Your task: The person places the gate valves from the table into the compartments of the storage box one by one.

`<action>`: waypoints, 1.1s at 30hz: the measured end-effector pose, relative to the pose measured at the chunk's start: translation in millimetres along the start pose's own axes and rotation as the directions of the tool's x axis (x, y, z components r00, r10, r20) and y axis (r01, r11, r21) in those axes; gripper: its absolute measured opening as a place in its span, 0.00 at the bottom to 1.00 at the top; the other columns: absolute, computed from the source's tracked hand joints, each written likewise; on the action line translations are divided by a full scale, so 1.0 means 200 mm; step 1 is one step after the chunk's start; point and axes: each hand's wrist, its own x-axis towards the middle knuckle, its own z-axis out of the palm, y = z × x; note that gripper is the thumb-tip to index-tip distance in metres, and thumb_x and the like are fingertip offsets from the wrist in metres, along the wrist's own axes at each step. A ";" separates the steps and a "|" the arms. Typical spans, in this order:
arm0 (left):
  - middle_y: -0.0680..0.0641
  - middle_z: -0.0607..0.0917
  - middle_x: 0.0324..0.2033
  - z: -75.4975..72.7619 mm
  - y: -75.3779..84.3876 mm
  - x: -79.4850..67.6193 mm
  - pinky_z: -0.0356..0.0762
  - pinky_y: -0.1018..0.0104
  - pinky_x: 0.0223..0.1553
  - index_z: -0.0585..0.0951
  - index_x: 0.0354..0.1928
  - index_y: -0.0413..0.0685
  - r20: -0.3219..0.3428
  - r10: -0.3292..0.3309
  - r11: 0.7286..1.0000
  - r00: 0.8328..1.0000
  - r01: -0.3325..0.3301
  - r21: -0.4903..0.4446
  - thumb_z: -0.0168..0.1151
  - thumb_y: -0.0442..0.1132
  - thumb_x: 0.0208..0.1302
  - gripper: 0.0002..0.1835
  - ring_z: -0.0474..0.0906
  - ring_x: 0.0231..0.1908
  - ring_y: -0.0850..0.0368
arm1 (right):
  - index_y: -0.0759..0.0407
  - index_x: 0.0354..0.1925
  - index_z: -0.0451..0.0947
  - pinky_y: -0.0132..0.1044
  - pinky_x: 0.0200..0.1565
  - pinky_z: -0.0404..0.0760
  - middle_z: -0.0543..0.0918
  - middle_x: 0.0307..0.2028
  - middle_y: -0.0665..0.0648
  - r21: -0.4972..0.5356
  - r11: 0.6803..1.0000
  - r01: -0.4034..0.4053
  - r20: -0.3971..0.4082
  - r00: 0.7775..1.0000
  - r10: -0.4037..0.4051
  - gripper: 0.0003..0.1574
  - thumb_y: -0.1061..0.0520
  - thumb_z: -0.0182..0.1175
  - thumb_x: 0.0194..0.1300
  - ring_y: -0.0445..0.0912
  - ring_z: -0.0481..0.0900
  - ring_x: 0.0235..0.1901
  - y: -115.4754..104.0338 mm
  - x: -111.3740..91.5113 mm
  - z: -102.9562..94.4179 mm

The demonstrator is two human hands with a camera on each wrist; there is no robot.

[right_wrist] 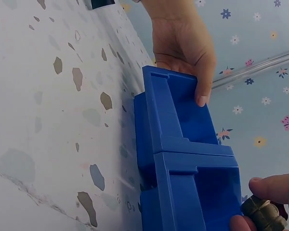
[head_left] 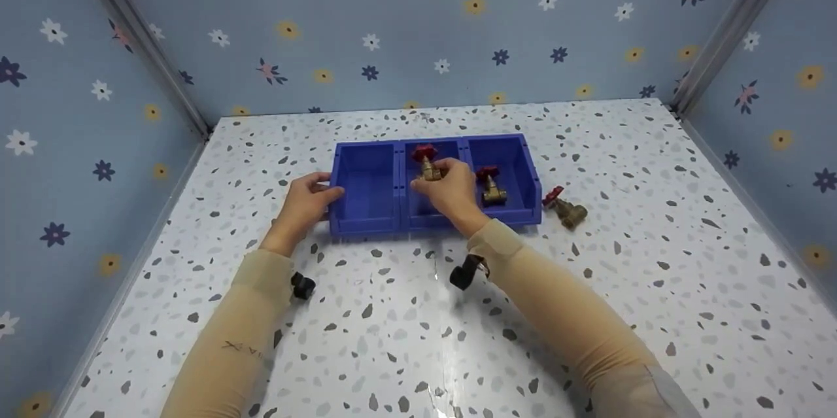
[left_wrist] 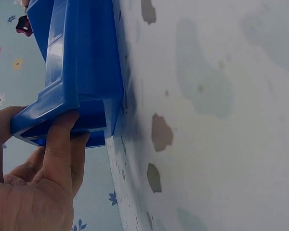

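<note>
Blue plastic bin row, three compartments (head_left: 366,226): one valve in hand, two set down

Item 1: brass valve with red handwheel (head_left: 427,167), held at the middle compartment, handwheel uppermost. Contact with the compartment floor cannot be told.
Item 2: second brass valve, red handwheel (head_left: 492,188), in the right compartment.
Item 3: third brass valve, red handwheel (head_left: 566,210), lying tilted on the white, grey-flecked worktop (head_left: 366,346), just beside the bin row's right end.

Right hand (head_left: 452,190): pinches item 1 by its brass body, thumb and fingers closed about it.
Left hand (head_left: 305,201): grips the rim at the bin row's left end, thumb on the inner side, fingers outside.

Step in hand, as judged: handling item 1 at the middle compartment, probably placing it. If so, the next move calls for a short lowering, the handwheel kept clear of the divider, then release, while the left hand steadies the row.
</note>
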 end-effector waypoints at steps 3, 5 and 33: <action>0.34 0.81 0.62 0.00 0.00 -0.01 0.93 0.58 0.54 0.72 0.77 0.37 -0.003 0.005 1.000 1.000 -0.005 -0.006 0.61 0.39 0.81 0.28 0.86 0.55 0.47 | 0.69 0.62 0.81 0.44 0.58 0.90 0.89 0.54 0.66 -0.016 1.000 -0.005 -0.010 1.000 0.005 0.34 0.60 0.82 0.61 0.54 0.88 0.53 0.01 0.00 0.02; 0.35 0.81 0.61 0.00 0.00 -0.01 0.93 0.59 0.54 0.72 0.77 0.37 -0.005 0.006 1.000 1.000 -0.006 -0.007 0.61 0.39 0.81 0.28 0.86 0.54 0.47 | 0.70 0.63 0.81 0.44 0.59 0.90 0.89 0.55 0.66 -0.027 1.000 0.000 -0.012 1.000 0.000 0.35 0.59 0.82 0.61 0.54 0.88 0.54 0.02 0.00 0.03; 0.36 0.83 0.57 0.00 0.00 -0.02 0.93 0.62 0.51 0.72 0.77 0.36 0.005 0.030 0.999 1.000 -0.030 -0.027 0.62 0.39 0.80 0.29 0.87 0.53 0.47 | 0.66 0.46 0.86 0.45 0.52 0.90 0.89 0.40 0.58 -0.228 0.973 0.039 0.004 0.999 -0.039 0.16 0.61 0.79 0.63 0.50 0.85 0.45 0.08 0.01 0.12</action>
